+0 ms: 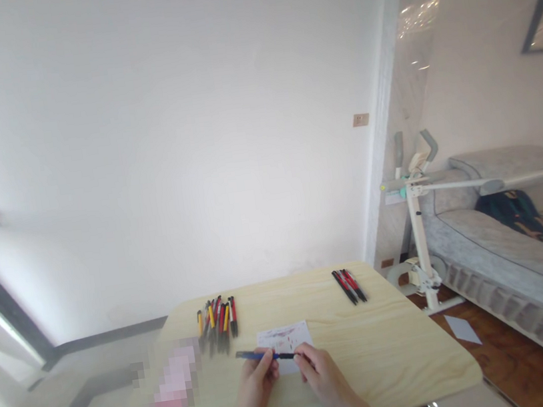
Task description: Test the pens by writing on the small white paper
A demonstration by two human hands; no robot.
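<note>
Both my hands hold one blue pen [252,355] level above a small white card [284,340] marked with red and dark scribbles. My left hand [260,380] pinches the pen near its middle. My right hand [320,373] grips the pen's dark right end. A bunch of several yellow, red and black pens [217,317] lies to the upper left of the card. A smaller group of red and black pens [348,285] lies at the table's far right.
The light wooden table [398,354] stands before a white wall. A blurred pink patch [172,387] lies at the left. A white stand [420,236] and a grey sofa [509,244] are to the right, with a paper sheet [463,329] on the floor.
</note>
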